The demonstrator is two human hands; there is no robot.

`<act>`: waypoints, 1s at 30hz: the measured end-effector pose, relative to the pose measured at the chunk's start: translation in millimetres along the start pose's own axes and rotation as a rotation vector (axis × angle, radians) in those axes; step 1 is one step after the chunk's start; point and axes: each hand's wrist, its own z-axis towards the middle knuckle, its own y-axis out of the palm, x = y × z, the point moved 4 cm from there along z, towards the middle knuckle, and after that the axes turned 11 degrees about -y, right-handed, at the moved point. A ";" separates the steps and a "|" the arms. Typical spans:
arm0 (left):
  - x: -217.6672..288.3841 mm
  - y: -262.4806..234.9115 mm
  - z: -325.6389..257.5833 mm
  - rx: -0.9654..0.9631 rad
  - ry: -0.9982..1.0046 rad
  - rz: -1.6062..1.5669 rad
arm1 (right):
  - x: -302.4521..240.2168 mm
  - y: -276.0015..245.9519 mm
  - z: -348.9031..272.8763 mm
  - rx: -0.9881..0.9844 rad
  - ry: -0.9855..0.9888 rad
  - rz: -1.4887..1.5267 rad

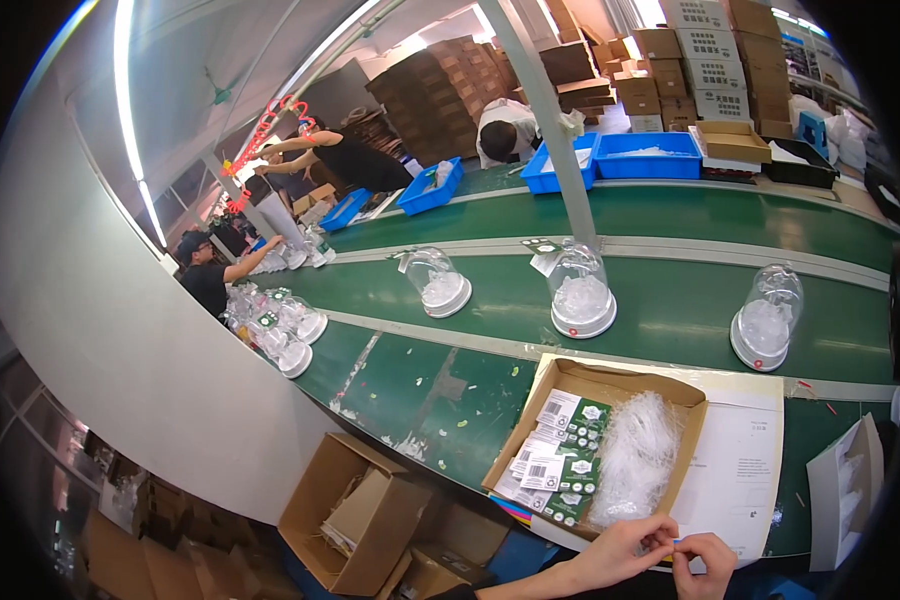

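Note:
My left hand (625, 552) and my right hand (705, 568) meet at the near edge of the workbench, fingertips pinched close together. Whatever lies between the fingers is too small to make out. Just beyond them is a shallow cardboard tray (692, 432). Its left part holds several green and white printed cards (573, 468); a heap of thin clear plastic strands (638, 450) fills the right. Under the tray lie white printed sheets (740, 450).
Clear domes on white bases, including a middle dome (580, 290), stand spaced along the green conveyor (670, 275). More domes (285, 325) cluster at left near a co-worker (205, 275). Blue bins (650, 160) line the far side. An open carton (355, 515) sits below the bench; a white box (845, 490) stands right.

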 end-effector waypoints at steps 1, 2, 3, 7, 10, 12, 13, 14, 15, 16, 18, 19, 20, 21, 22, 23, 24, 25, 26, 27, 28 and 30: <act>1.7 0.5 0.0 -0.005 0.025 -0.006 | 0.1 -0.6 -0.2 0.010 0.006 0.010; 2.2 1.1 0.2 -0.004 0.024 -0.007 | 0.2 -0.9 -0.6 0.020 0.012 0.020; 3.5 2.3 0.7 -0.009 0.048 0.016 | -0.2 -1.0 -0.5 0.019 0.013 0.021; 5.5 4.7 2.8 0.001 0.103 0.059 | 0.3 -2.1 0.8 0.036 0.032 0.028; 8.8 5.2 4.1 -0.007 0.100 0.093 | 1.6 -1.8 0.4 0.028 0.025 0.013; 8.3 6.3 4.7 -0.011 0.115 0.100 | 1.8 -1.7 0.6 0.020 0.023 0.008; 8.4 7.0 5.0 -0.016 0.130 0.107 | 1.2 -1.4 1.2 0.003 0.014 0.006; 8.5 6.8 5.5 -0.015 0.130 0.106 | 0.7 -0.9 1.9 -0.014 0.005 0.004; 8.8 7.0 6.2 -0.020 0.128 0.137 | 0.6 -1.2 2.5 -0.015 0.005 0.004; 8.9 7.2 6.7 -0.025 0.126 0.168 | 0.3 -1.3 3.1 -0.032 -0.003 -0.013; 10.1 8.8 7.6 -0.014 0.137 0.164 | 0.5 -0.4 3.6 -0.049 -0.013 -0.029; 10.6 9.2 8.2 -0.003 0.149 0.160 | 1.6 -0.1 2.7 -0.043 0.004 -0.043; 9.8 10.0 9.1 -0.002 0.150 0.161 | 2.6 -0.2 1.8 -0.037 0.022 -0.058; 8.0 10.7 10.3 0.012 0.131 0.188 | 2.9 0.5 1.7 -0.037 0.021 -0.058; 6.5 11.0 11.3 0.025 0.112 0.216 | 3.1 0.6 1.9 -0.014 0.019 -0.069; 6.1 11.9 11.7 0.025 0.113 0.216 | 3.4 0.3 2.0 0.010 0.018 -0.081; 5.6 12.5 12.2 0.030 0.103 0.203 | 3.8 0.3 2.2 0.010 0.017 -0.081; 5.0 13.1 12.8 0.034 0.093 0.189 | 4.3 -0.2 2.4 0.019 0.019 -0.078; 3.8 13.8 13.3 0.035 0.093 0.189 | 4.5 -0.2 2.5 0.026 0.021 -0.074; 3.7 14.3 13.5 0.051 0.124 0.198 | 4.2 -0.2 2.5 0.025 0.020 -0.074; 4.2 14.5 13.4 0.068 0.156 0.207 | 4.2 -0.3 2.3 0.018 0.039 -0.077; 4.2 15.5 13.3 0.058 0.148 0.202 | 4.0 -0.4 2.1 0.011 0.056 -0.081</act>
